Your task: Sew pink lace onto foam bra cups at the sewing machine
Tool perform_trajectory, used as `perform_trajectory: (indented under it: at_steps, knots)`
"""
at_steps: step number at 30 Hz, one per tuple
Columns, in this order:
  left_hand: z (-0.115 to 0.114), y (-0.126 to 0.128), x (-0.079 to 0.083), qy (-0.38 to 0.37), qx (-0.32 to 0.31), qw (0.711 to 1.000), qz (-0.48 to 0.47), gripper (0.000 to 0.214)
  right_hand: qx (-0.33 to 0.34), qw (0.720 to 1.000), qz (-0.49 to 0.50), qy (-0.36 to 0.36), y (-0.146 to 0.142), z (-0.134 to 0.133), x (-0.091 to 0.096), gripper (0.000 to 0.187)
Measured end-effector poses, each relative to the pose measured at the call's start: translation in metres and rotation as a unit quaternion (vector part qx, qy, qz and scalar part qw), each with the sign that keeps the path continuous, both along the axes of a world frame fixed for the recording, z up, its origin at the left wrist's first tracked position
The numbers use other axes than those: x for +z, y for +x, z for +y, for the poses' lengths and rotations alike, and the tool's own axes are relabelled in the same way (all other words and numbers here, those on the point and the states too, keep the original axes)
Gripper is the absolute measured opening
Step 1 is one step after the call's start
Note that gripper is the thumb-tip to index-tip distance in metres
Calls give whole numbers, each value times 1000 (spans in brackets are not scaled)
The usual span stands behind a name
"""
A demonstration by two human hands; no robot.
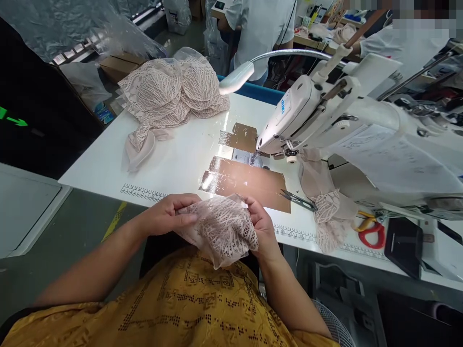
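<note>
A beige lace piece with sheer mesh (226, 231) is stretched between my two hands, just off the table's front edge and above my lap. My left hand (173, 214) pinches its left side, thumb on top. At the right side my right hand (262, 226) has its fingers wrapped round the lace edge; some of its fingertips are hidden behind the cloth. Beyond my hands stands a white sewing machine (289, 113), its needle area over a metal plate with brown covering (249, 180). A pile of similar lace pieces (162, 91) lies at the table's back left.
Thread snips (298, 199) lie right of the brown covering, beside more lace pieces (329, 212). Red-handled scissors (372, 234) and a black phone-like device (404, 246) are farther right. A lamp (237, 78) arches over the white table (173, 159). People in white (262, 33) are behind it.
</note>
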State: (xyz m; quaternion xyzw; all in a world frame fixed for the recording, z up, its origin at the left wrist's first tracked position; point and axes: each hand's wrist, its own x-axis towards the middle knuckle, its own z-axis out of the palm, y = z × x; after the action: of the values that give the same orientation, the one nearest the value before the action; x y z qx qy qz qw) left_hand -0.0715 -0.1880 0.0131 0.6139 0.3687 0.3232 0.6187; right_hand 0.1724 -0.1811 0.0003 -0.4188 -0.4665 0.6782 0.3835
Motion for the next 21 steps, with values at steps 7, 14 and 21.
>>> perform_trajectory:
  at_steps: [7, 14, 21]
  knots:
    - [-6, 34, 0, 36, 63, 997, 6, 29, -17, 993, -55, 103, -2, 3, -3, 45]
    - [-4, 36, -4, 78, 69, 994, 35, 33, 108, 981, -82, 138, 14, 11, 6, 38]
    - [0, 26, 4, 192, 50, 972, 128, 46, 138, 976, -89, 143, 8, 13, 19, 26]
